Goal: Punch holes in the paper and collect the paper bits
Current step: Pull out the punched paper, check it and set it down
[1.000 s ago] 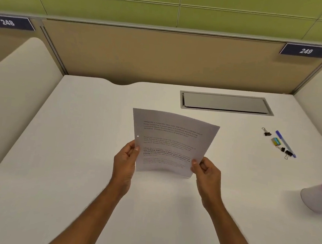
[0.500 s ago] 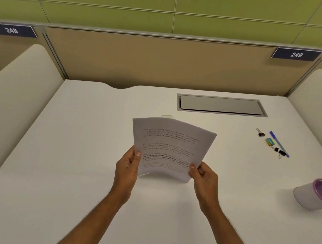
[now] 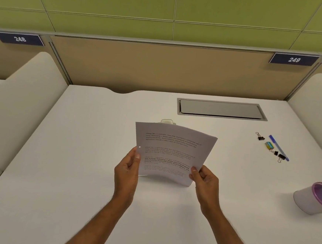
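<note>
A printed sheet of paper [image 3: 173, 151] is held up above the middle of the white desk [image 3: 75, 173], slightly bowed. One small punched hole shows near its left edge. My left hand [image 3: 127, 169] pinches the lower left edge and my right hand [image 3: 205, 180] pinches the lower right corner. Behind the paper's top edge a small white object [image 3: 168, 121], perhaps the hole punch, peeks out on the desk; most of it is hidden. A white cup with a purple rim [image 3: 314, 199] lies tilted on the desk at the right.
Three black binder clips [image 3: 260, 137], a blue pen [image 3: 278, 147] and a small green-yellow item [image 3: 269, 145] lie at the right. A grey cable hatch [image 3: 221, 109] sits at the back. White side dividers and a tan back panel bound the desk.
The paper has sunk a little lower in both hands, so the white object behind its top edge has come into sight. The grip is unchanged.
</note>
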